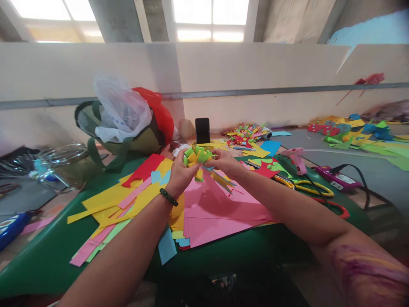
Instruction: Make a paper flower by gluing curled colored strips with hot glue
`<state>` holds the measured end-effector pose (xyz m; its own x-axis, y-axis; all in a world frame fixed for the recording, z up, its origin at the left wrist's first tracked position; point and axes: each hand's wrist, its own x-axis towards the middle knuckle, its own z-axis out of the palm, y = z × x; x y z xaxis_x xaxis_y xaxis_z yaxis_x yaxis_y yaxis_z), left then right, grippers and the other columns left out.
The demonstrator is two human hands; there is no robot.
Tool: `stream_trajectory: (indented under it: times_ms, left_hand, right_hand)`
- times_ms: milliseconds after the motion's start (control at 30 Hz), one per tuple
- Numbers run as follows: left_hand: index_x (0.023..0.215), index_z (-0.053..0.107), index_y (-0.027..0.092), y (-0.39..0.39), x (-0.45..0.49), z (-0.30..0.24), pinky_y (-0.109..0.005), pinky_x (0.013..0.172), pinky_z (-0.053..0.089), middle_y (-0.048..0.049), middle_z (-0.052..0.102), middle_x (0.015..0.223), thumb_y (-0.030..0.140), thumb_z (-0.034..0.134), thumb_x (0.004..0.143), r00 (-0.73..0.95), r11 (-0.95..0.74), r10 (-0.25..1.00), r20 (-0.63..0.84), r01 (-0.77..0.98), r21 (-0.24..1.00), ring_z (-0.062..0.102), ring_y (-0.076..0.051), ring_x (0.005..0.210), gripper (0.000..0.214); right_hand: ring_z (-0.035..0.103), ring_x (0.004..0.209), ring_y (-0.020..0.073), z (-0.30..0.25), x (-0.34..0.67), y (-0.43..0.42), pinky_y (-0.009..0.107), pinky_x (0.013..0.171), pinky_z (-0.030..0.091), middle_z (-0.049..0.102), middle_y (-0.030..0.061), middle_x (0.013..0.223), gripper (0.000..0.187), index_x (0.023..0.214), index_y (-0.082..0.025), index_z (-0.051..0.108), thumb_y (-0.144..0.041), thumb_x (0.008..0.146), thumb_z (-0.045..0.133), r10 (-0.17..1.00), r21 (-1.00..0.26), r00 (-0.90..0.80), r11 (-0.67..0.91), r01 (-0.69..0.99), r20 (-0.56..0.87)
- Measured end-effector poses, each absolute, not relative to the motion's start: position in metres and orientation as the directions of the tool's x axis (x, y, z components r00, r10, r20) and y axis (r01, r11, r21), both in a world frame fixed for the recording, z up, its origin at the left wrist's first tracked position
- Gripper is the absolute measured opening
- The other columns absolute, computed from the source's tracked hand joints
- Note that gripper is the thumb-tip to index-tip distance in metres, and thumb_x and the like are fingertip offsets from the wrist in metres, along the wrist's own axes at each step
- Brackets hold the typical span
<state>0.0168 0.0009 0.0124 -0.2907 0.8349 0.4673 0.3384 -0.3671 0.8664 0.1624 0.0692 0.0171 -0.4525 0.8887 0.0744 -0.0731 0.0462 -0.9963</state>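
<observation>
Just in front of the upright black phone point(202, 130), and slightly below it in the view: a small ball of looped green and yellow paper strips point(197, 156), raised clear of the green tabletop point(47, 260). Pinched from both sides. Clasped on the side left of the phone by the left hand point(180, 174), grip closed, fingers curled round the loops, a dark beaded bracelet point(168, 197) at the wrist. Clasped on the side right of the phone by the right hand point(223, 162), grip likewise closed, fingertips pressed against the paper. Held between the two grips, mostly above the knuckles, with a few yellow strip ends hanging beneath.

Nearer than the phone, under the hands: overlapping flat pink paper sheets point(220, 213). Left of the phone and nearer: loose yellow paper sheets point(143, 200) and a red paper cutout point(143, 169). Further left of the phone: a green cloth bag point(134, 143) stuffed with clear and red plastic bags. Right of the phone: a pink glue gun point(297, 158) standing on the tabletop, with yellow-handled scissors point(311, 186) lying just beside it, nearer the viewer. Just right of the phone, at about its depth: a heap of multicoloured cut paper shapes point(246, 134).
</observation>
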Motion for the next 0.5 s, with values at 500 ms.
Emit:
stream_trajectory:
  times_ms: [500]
  left_hand:
    - [0.101, 0.057, 0.018, 0.001, 0.013, 0.012, -0.026, 0.066, 0.051, -0.0015, 0.065, 0.088, 0.028, 0.072, 0.059, -0.315, -0.361, 0.840, 0.442, 0.285, 0.888, 0.063, -0.017, 0.078, 0.045]
  right_hand:
    - [0.058, 0.057, 0.0111, 0.031, 0.176, 0.076, 0.023, 0.056, 0.045, 0.061, -0.0028, 0.058, 0.017, 0.068, -0.021, 0.062, -0.032, 0.071, 0.075, 0.872, -0.996, -0.481, -0.073, 0.058, -0.092]
